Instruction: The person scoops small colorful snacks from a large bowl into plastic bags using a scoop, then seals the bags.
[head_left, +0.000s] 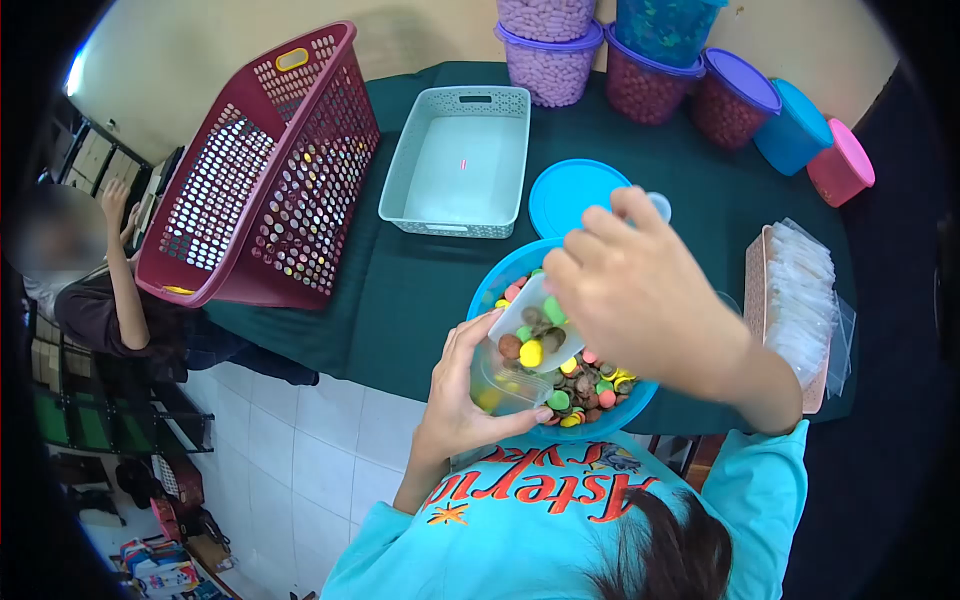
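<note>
My right hand (630, 270) is closed around the handle of a white scoop (508, 322). Several candies in brown, yellow and green lie in the scoop, which tilts down to the left. My left hand (460, 395) grips a clear plastic bag (497, 385) by its side, its mouth against the scoop's lower edge. A few yellow and green pieces show dimly through the plastic. Below both hands stands a round blue tub (478, 305) of mixed colourful candies (590, 388), partly hidden by the hands and scoop.
Behind the tub lie a blue lid (572, 196) and a pale green basket (395, 190). A tall maroon basket (235, 255) stands left. Lidded tubs (735, 100) line the back. At right, a pink basket (757, 290) holds clear bags (800, 300). Another person (120, 300) is at far left.
</note>
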